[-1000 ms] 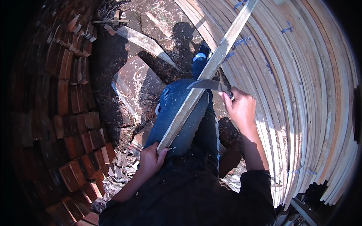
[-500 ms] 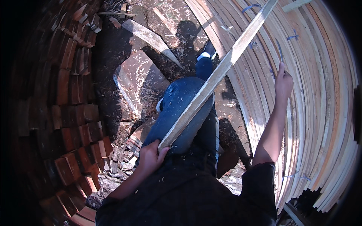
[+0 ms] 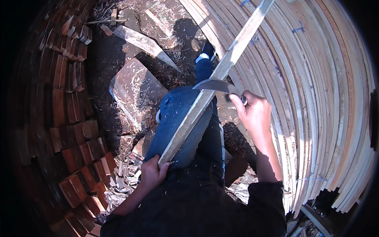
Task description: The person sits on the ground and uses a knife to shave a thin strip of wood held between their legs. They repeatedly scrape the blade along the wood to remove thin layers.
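a long pale wooden slat (image 3: 215,81) was held slanting across the lap, its lower end resting on the thigh in blue jeans (image 3: 179,118) and its upper end pointing up toward the stack of slats (image 3: 312,98) on the right. the left hand (image 3: 153,172) was closed around the lower end of the slat. the right hand (image 3: 254,112) was clamped on the handle of a curved knife (image 3: 215,85), and the blade was laid across the slat near its middle. the two hands were well apart. wood shavings (image 3: 130,98) were scattered on the ground and on the flat board at the left, so it was judged that some shaving was already done; how much of this slat was left to be worked could not be told. no packages, labels or signs were seen; only small blue marks (image 3: 298,29) were noticed on some slats of the stack. a wall of dark reddish wooden blocks (image 3: 67,118) was piled at the left.
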The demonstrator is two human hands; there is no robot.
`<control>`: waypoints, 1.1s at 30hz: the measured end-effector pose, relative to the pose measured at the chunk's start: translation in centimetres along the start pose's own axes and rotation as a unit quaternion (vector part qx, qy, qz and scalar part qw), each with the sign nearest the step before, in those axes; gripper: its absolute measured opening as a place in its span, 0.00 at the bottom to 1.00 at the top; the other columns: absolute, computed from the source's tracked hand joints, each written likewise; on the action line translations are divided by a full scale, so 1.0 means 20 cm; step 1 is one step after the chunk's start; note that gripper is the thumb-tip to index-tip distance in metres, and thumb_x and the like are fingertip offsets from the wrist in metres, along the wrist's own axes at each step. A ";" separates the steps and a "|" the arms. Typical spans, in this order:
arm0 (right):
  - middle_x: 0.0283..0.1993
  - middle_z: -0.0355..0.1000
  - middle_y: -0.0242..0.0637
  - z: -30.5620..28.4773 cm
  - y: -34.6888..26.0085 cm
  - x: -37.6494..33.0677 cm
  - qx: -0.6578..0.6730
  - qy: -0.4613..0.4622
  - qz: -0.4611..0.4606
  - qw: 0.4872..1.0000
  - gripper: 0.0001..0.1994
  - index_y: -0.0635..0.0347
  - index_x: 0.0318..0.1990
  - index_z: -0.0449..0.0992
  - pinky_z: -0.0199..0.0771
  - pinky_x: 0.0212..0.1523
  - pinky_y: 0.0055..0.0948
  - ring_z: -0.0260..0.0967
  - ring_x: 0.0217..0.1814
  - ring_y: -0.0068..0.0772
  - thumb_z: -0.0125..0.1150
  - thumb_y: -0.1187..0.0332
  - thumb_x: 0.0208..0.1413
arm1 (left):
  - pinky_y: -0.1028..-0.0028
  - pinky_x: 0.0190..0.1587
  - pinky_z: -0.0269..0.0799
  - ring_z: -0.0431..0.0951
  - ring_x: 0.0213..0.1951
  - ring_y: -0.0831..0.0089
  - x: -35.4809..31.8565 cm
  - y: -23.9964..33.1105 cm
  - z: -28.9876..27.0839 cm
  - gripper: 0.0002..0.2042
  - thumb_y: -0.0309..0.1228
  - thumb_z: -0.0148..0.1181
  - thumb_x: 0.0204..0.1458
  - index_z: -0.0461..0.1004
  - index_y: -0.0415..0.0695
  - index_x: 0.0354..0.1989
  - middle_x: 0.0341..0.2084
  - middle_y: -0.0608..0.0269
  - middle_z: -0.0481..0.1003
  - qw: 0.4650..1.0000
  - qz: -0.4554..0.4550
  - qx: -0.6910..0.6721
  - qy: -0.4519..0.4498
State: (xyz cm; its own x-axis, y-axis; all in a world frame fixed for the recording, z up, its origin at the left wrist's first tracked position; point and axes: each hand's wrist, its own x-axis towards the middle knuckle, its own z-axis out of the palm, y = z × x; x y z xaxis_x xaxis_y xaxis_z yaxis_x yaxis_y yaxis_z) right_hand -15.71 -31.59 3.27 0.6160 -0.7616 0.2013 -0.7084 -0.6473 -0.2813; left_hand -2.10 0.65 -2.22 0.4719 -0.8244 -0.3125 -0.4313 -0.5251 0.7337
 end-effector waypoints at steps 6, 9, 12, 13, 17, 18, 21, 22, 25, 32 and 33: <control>0.11 0.64 0.38 0.02 0.05 0.16 -0.065 0.026 -0.067 0.995 0.28 0.58 0.16 0.70 0.67 0.16 0.35 0.68 0.14 0.43 0.61 0.39 0.44 | 0.59 0.22 0.65 0.72 0.19 0.47 0.01 0.00 -0.01 0.17 0.40 0.58 0.52 0.67 0.36 0.24 0.13 0.46 0.67 1.000 0.001 -0.025 0.015; 0.09 0.63 0.36 0.05 0.07 0.20 -0.090 0.044 -0.080 0.992 0.29 0.56 0.14 0.68 0.66 0.14 0.34 0.67 0.13 0.41 0.60 0.36 0.43 | 0.59 0.21 0.64 0.72 0.19 0.47 0.01 0.00 -0.02 0.17 0.40 0.57 0.52 0.67 0.36 0.24 0.13 0.46 0.66 0.999 -0.010 -0.039 0.002; 0.08 0.61 0.34 0.04 0.08 0.22 -0.095 0.055 -0.099 0.989 0.30 0.55 0.13 0.66 0.66 0.14 0.33 0.66 0.12 0.38 0.59 0.36 0.43 | 0.59 0.21 0.64 0.72 0.19 0.47 0.01 0.00 -0.02 0.17 0.40 0.57 0.52 0.67 0.37 0.23 0.12 0.46 0.66 0.999 0.011 -0.036 0.028; 0.09 0.62 0.34 0.03 0.09 0.23 -0.112 0.064 -0.107 0.986 0.30 0.55 0.14 0.66 0.66 0.15 0.33 0.66 0.12 0.38 0.59 0.35 0.43 | 0.59 0.21 0.64 0.72 0.18 0.47 0.01 0.00 -0.01 0.17 0.40 0.58 0.52 0.67 0.37 0.23 0.12 0.47 0.66 0.999 0.009 -0.037 0.025; 0.12 0.67 0.43 -0.13 0.23 0.41 -0.146 0.023 0.067 0.987 0.32 0.61 0.19 0.74 0.66 0.18 0.39 0.69 0.15 0.46 0.54 0.35 0.48 | 0.60 0.21 0.65 0.72 0.18 0.48 0.03 0.02 -0.03 0.18 0.41 0.59 0.51 0.66 0.37 0.23 0.11 0.48 0.66 1.000 0.004 -0.024 0.011; 0.12 0.67 0.44 -0.15 0.27 0.43 -0.159 0.043 0.041 0.986 0.31 0.61 0.20 0.74 0.67 0.18 0.39 0.69 0.16 0.47 0.54 0.36 0.48 | 0.60 0.21 0.65 0.72 0.18 0.49 0.04 0.03 -0.04 0.18 0.41 0.59 0.51 0.66 0.37 0.23 0.11 0.48 0.66 1.000 0.005 -0.013 0.009; 0.13 0.67 0.45 -0.15 0.27 0.41 -0.165 0.047 0.037 0.984 0.31 0.61 0.20 0.75 0.67 0.19 0.39 0.69 0.17 0.48 0.55 0.37 0.48 | 0.61 0.21 0.66 0.73 0.18 0.50 0.01 0.02 -0.03 0.18 0.41 0.60 0.50 0.67 0.37 0.23 0.11 0.48 0.66 1.000 0.006 -0.003 0.009; 0.13 0.67 0.45 -0.15 0.26 0.40 -0.164 0.039 0.051 0.984 0.30 0.61 0.20 0.75 0.67 0.19 0.39 0.70 0.17 0.48 0.56 0.37 0.48 | 0.61 0.22 0.66 0.73 0.19 0.49 0.02 0.03 -0.03 0.17 0.41 0.60 0.50 0.67 0.38 0.22 0.11 0.49 0.66 1.000 0.013 -0.007 0.023; 0.12 0.67 0.43 -0.07 0.22 0.36 -0.113 0.077 0.031 0.990 0.29 0.61 0.20 0.74 0.68 0.18 0.39 0.70 0.16 0.45 0.55 0.39 0.50 | 0.60 0.22 0.66 0.73 0.19 0.49 0.03 0.01 -0.04 0.17 0.40 0.60 0.50 0.67 0.37 0.23 0.12 0.48 0.67 1.000 0.009 -0.027 0.010; 0.10 0.66 0.39 -0.05 0.04 0.35 -0.153 0.064 -0.057 0.985 0.29 0.58 0.16 0.70 0.68 0.15 0.33 0.71 0.15 0.39 0.56 0.38 0.49 | 0.59 0.22 0.65 0.72 0.19 0.47 0.03 0.00 -0.03 0.16 0.39 0.59 0.51 0.67 0.37 0.23 0.11 0.46 0.66 0.999 0.021 -0.026 0.019; 0.10 0.65 0.38 -0.05 0.07 0.41 -0.155 0.069 -0.038 0.985 0.29 0.57 0.15 0.69 0.68 0.15 0.33 0.71 0.14 0.38 0.56 0.37 0.48 | 0.59 0.21 0.65 0.72 0.19 0.47 0.02 -0.01 -0.03 0.16 0.39 0.59 0.51 0.67 0.37 0.23 0.11 0.46 0.66 0.999 0.016 -0.025 0.017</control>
State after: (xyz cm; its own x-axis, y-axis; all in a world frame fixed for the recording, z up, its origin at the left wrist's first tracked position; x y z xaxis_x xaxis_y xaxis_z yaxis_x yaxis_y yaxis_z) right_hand -12.02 -38.72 5.38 0.6329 -0.6942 0.3428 -0.7471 -0.6637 0.0353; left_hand -1.34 0.49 -2.15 0.4845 -0.8328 -0.2678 -0.4086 -0.4861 0.7725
